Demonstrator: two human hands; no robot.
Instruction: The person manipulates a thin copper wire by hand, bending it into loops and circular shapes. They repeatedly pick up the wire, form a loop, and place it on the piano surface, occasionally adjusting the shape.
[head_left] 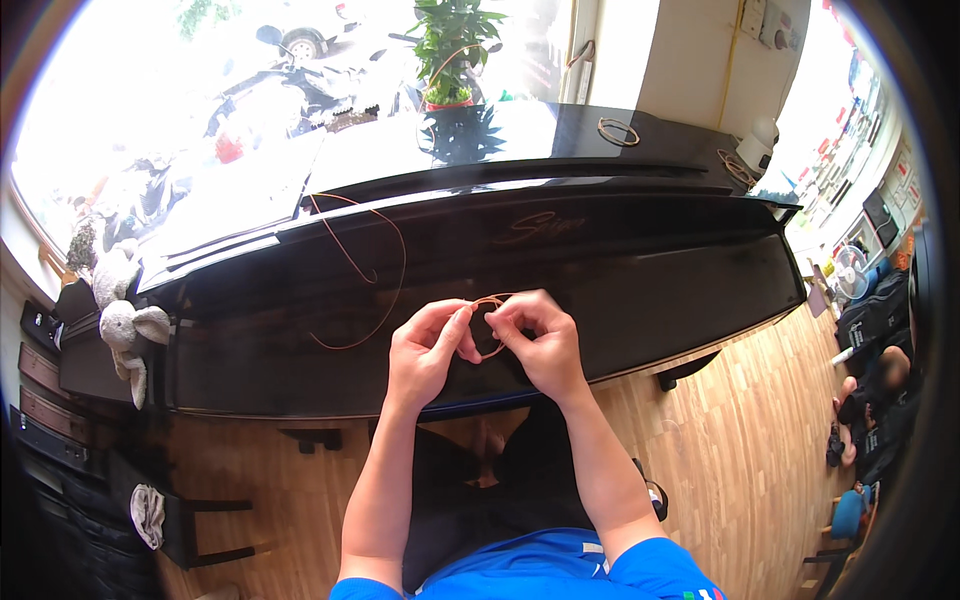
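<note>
Likely winding wire loop point(489, 299) at frame centre, clamped in fingers of left hand point(424, 352) and right hand point(545, 348). Next, probably needs steady pinching while wrapping the end.

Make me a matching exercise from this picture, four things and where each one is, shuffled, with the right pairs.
1. Wire loop
2. Potted plant
3. Plush toy
4. Crumpled cloth

A. At the left end of the piano
B. On a dark seat
C. Between the left hand and right hand
D. At the picture's top edge

Pairs: 1-C, 2-D, 3-A, 4-B
</note>
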